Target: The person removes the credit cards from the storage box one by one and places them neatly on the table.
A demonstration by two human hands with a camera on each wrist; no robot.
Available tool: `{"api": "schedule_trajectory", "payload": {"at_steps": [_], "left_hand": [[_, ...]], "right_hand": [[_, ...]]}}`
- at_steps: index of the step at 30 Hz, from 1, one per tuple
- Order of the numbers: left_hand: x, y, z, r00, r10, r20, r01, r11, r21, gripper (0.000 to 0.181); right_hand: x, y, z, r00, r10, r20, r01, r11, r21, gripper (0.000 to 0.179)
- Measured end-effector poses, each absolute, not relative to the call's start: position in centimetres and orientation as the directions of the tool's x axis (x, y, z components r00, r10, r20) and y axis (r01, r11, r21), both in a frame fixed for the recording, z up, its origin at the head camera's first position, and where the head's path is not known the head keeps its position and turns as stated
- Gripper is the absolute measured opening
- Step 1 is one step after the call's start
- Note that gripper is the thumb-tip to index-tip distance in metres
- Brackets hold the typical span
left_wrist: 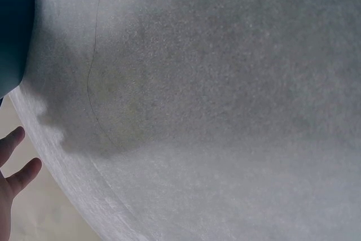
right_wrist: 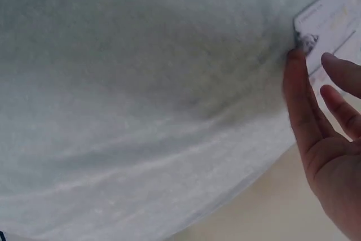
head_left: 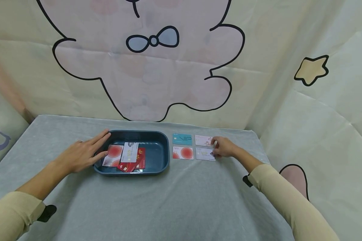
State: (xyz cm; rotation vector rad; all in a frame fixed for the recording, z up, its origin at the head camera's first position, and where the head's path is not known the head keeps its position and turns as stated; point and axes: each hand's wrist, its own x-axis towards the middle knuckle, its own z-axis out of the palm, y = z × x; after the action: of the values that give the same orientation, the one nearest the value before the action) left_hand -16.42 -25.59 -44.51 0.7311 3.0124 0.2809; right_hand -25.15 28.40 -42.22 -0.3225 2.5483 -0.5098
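Note:
My left hand (head_left: 81, 155) rests at the left rim of a dark blue tray (head_left: 155, 155), its fingers extended. Inside the tray, a white card (head_left: 130, 152) overlaps red cards (head_left: 128, 166) and a white card with a red circle (head_left: 113, 151). Right of the tray lie a teal VIP card (head_left: 182, 139), a second red-circle card (head_left: 183, 153), a pale pink card (head_left: 203, 140) and a pale lilac VIP card (head_left: 205, 154). My right hand (head_left: 225, 147) touches the right edges of these last two. In the right wrist view its fingers look fairly straight beside a card (right_wrist: 333, 18).
A grey cloth (head_left: 181, 204) covers the table. Behind it hangs a cream curtain (head_left: 274, 50) with cartoon prints, which continues down the right side. The table's back edge runs just beyond the tray and cards.

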Motion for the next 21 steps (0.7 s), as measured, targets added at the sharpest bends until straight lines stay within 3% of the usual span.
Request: {"api": "schedule_trajectory", "payload": {"at_steps": [9,21], "left_hand": [[-16.4,-25.7,-44.6,-0.888,0.46,0.024,0.457,0.872,0.178,0.077],[-16.5,-25.7,-44.7,-0.889,0.457,0.026,0.455,0.874,0.17,0.076]], "right_hand": [[-26.1,26.7,-39.2,-0.818,-0.412,-0.402,-0.239,0.879,-0.413,0.032],[-26.3,18.4,-36.6,-0.826,-0.509,-0.245,-0.355,0.805,-0.475,0.033]]}}
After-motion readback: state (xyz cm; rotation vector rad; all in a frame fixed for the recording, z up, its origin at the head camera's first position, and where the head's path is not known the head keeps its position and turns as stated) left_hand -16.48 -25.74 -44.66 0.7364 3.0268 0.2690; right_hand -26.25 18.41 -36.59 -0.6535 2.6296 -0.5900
